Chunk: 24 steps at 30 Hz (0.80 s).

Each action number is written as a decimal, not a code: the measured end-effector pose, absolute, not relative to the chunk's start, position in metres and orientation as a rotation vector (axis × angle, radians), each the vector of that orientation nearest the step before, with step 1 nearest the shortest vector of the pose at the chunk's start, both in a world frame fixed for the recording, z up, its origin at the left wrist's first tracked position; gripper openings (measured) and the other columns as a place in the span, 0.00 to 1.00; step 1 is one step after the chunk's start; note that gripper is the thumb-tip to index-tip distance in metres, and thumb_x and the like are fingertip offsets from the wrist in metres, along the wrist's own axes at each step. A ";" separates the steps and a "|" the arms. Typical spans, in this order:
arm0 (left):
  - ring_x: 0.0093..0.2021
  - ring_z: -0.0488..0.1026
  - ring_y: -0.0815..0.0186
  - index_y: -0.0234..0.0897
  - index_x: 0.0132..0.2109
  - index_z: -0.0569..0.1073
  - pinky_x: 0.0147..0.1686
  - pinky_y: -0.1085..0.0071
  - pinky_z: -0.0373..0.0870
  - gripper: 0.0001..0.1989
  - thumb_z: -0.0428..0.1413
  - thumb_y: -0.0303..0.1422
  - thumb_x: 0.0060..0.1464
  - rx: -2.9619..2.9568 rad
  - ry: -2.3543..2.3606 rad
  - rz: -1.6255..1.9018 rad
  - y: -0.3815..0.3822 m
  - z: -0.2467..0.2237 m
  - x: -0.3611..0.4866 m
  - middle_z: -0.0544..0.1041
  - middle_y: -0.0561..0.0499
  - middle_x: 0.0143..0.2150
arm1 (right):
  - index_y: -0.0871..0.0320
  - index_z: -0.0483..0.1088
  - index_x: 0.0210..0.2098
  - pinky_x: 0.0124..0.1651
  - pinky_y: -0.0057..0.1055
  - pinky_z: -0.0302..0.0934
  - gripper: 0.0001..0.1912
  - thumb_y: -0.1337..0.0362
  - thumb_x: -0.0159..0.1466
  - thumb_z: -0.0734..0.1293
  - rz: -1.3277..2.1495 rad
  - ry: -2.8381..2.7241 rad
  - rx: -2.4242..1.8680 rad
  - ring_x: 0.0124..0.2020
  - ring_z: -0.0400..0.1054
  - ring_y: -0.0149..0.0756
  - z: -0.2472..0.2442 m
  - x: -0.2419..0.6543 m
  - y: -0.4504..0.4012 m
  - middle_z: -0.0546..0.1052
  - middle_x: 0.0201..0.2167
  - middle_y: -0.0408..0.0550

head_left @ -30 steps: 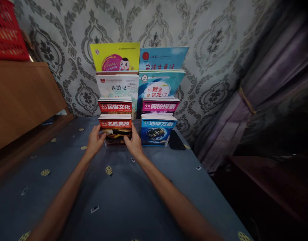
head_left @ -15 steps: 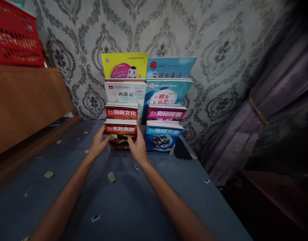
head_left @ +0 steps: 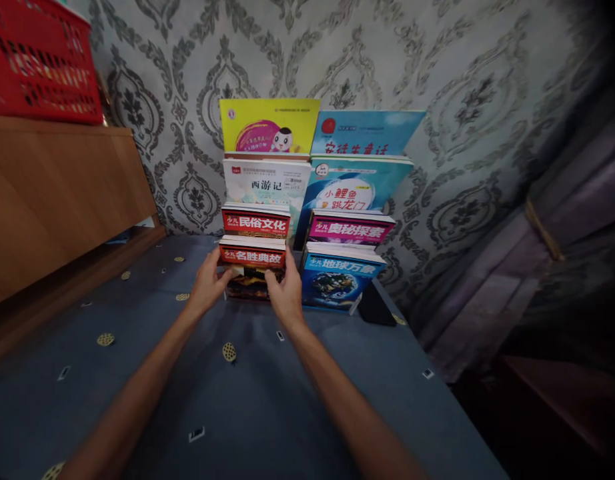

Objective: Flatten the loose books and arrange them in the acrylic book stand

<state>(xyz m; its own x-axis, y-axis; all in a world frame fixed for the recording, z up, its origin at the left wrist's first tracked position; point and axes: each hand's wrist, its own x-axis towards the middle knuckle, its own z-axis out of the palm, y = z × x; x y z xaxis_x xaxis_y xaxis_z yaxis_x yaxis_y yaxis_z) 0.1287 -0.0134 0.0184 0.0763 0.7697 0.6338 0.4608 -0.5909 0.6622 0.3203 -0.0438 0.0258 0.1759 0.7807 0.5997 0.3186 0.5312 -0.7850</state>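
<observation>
My left hand [head_left: 210,283] grips the left edge of the front red book [head_left: 253,257], thumb on its cover. My right hand [head_left: 286,290] holds the same book's right edge, its thumb also on the front. Behind it stand another red book [head_left: 256,222], a white book [head_left: 267,180] and a yellow one [head_left: 270,127]. To the right, a blue book with a globe [head_left: 335,283] stands before a purple book [head_left: 351,229], a teal book [head_left: 360,183] and a light blue one [head_left: 370,131].
A dark flat object [head_left: 376,307] lies right of the books on the blue patterned cloth [head_left: 257,400]. At the left, a red basket [head_left: 45,67] sits on a wooden cabinet [head_left: 62,193]. Patterned wall behind; a tied curtain [head_left: 502,280] hangs at the right.
The whole view has shifted, so the books and hands appear slightly farther right. Both hands keep their hold on the front red book.
</observation>
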 end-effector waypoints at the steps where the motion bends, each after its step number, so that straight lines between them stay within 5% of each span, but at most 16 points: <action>1: 0.59 0.69 0.51 0.36 0.64 0.64 0.55 0.53 0.71 0.30 0.57 0.40 0.56 2.077 1.227 1.509 -0.014 0.018 0.128 0.70 0.38 0.62 | 0.58 0.51 0.71 0.69 0.51 0.54 0.39 0.68 0.60 0.61 0.429 -1.406 -1.023 0.67 0.58 0.47 0.026 0.320 -0.044 0.64 0.67 0.57; 24: 0.65 0.65 0.52 0.36 0.66 0.61 0.64 0.55 0.63 0.37 0.61 0.44 0.54 1.846 1.080 1.595 -0.002 0.040 0.140 0.67 0.39 0.65 | 0.58 0.50 0.71 0.70 0.49 0.52 0.36 0.62 0.65 0.61 0.404 -1.424 -1.020 0.69 0.56 0.45 0.028 0.325 -0.036 0.61 0.69 0.56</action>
<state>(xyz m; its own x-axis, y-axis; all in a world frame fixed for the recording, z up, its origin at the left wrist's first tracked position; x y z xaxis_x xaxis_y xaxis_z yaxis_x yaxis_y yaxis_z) 0.1397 -0.0025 0.0404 0.0150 0.8021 0.5970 0.2567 -0.5801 0.7730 0.3249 -0.0362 0.0282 0.1697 0.7694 0.6158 0.3316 0.5438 -0.7709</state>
